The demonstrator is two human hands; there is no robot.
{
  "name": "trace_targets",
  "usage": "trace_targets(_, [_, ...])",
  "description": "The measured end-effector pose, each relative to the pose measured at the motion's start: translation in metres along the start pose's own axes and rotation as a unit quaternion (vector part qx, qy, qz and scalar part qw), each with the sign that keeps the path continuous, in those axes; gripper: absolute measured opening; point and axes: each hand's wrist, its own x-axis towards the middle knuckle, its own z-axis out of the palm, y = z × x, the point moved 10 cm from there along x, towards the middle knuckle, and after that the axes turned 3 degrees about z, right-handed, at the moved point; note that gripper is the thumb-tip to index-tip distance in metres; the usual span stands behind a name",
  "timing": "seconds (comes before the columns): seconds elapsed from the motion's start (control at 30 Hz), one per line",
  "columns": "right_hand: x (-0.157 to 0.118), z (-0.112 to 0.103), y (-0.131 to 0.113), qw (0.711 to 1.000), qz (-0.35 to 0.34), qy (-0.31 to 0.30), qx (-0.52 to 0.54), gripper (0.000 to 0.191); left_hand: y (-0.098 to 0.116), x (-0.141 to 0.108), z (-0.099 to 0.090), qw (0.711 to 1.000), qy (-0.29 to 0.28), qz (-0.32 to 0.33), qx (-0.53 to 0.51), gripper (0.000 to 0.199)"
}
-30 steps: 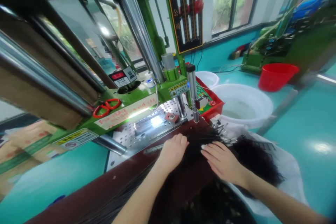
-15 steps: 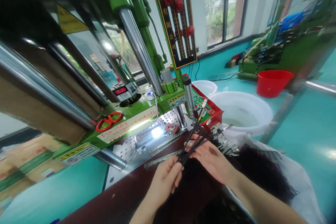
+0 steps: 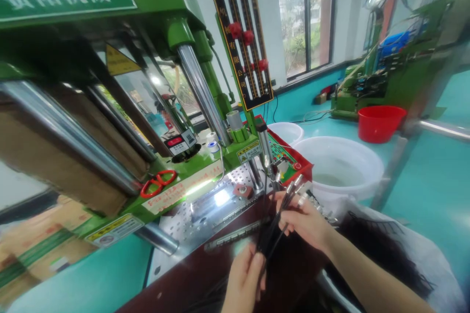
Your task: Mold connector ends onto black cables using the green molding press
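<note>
A small bundle of black cables (image 3: pixel 270 235) with metal-tipped connectors runs between my two hands. My left hand (image 3: pixel 246 270) is closed on its lower end, thumb on top. Higher up and to the right, my right hand (image 3: pixel 303 217) has its fingers wrapped round the cables near the silvery connector ends, which stick up past the fingers. Behind the hands lies a narrow metal strip (image 3: pixel 235 235) on the dark red tabletop (image 3: pixel 176 288). More cables with metal ends lie beyond my right hand, partly hidden by it.
A green press machine (image 3: pixel 198 166) stands ahead, with orange-handled scissors (image 3: pixel 158 183) on its ledge. Its perforated metal plate (image 3: pixel 176 225) borders the table. To the right are a red control box (image 3: pixel 306 164), a white tub (image 3: pixel 372 166), a red bucket (image 3: pixel 380 124) and a white sack (image 3: pixel 414 244) holding black cables.
My right hand has gone from spread fingers to closing round the cables near their connectors. My left hand sits lower and further right. The view has tilted upward.
</note>
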Motion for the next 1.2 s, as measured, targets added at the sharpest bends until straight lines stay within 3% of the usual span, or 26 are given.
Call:
trace_targets(0.1, [0.002, -0.006, -0.003, 0.999, -0.012, 0.021, -0.029, 0.022, 0.001, 0.005, 0.013, 0.995, -0.097, -0.015, 0.025, 0.034])
trace_targets(0.2, [0.003, -0.012, -0.012, 0.995, -0.036, 0.031, -0.092, 0.020, 0.013, 0.014, 0.019, 0.987, -0.152, -0.021, 0.048, 0.031])
trace_targets(0.4, [0.002, -0.004, -0.022, 0.998, -0.018, -0.018, -0.059, 0.027, 0.071, 0.054, 0.038, 0.987, -0.160, 0.020, 0.004, 0.026])
trace_targets(0.5, [0.001, -0.006, -0.025, 1.000, -0.019, -0.013, -0.021, 0.036, 0.085, 0.071, 0.052, 0.984, -0.175, 0.013, -0.029, 0.028])
trace_targets(0.63, [0.002, -0.021, -0.027, 0.999, -0.043, 0.024, 0.000, 0.036, 0.079, 0.078, 0.064, 0.974, -0.211, -0.019, -0.079, 0.032])
trace_targets(0.83, [0.003, -0.033, -0.033, 0.995, -0.064, 0.079, 0.004, 0.033, 0.074, 0.077, 0.066, 0.970, -0.220, -0.024, -0.104, 0.035])
trace_targets(0.97, [0.001, -0.042, -0.050, 0.983, -0.129, 0.125, 0.022, 0.028, 0.076, 0.077, 0.069, 0.969, -0.222, -0.019, -0.110, 0.037])
trace_targets(1.03, [0.002, -0.042, -0.054, 0.984, -0.132, 0.119, 0.023, 0.027, 0.077, 0.077, 0.069, 0.971, -0.213, -0.007, -0.108, 0.037])
trace_targets(1.2, [0.005, -0.034, -0.046, 0.999, -0.037, 0.038, -0.009, 0.027, 0.078, 0.076, 0.069, 0.977, -0.193, 0.019, -0.092, 0.037])
